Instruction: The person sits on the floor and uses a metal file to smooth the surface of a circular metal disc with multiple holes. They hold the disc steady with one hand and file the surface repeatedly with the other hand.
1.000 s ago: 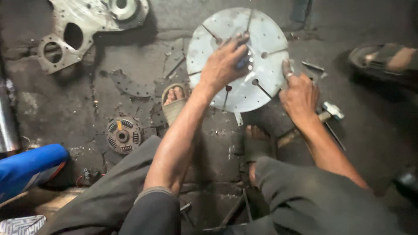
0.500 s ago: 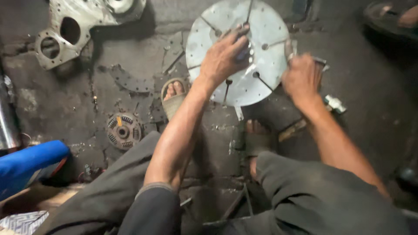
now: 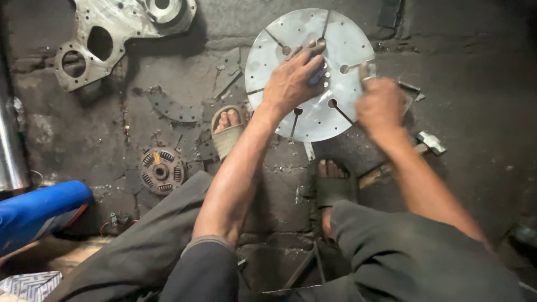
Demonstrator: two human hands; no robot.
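A round slotted metal disc [image 3: 291, 39] lies flat on the grimy workshop floor at twelve o'clock from the squatting person. The left hand [image 3: 292, 83] presses a small blue object [image 3: 318, 74] against its centre; the right hand [image 3: 380, 103], at the disc's four o'clock rim, looks loosely curled, its grip unclear. A hammer [image 3: 414, 150] lies just beside it.

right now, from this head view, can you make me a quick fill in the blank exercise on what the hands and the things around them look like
1. The left hand presses flat on a round metal ____ with slots and holes.
2. The right hand rests at the disc's ____ edge.
3. Each foot wears a ____; the left foot sits just left of the disc.
4. The small round clutch plate lies on the floor to the ____ of the left forearm.

Missing words: disc; right; sandal; left
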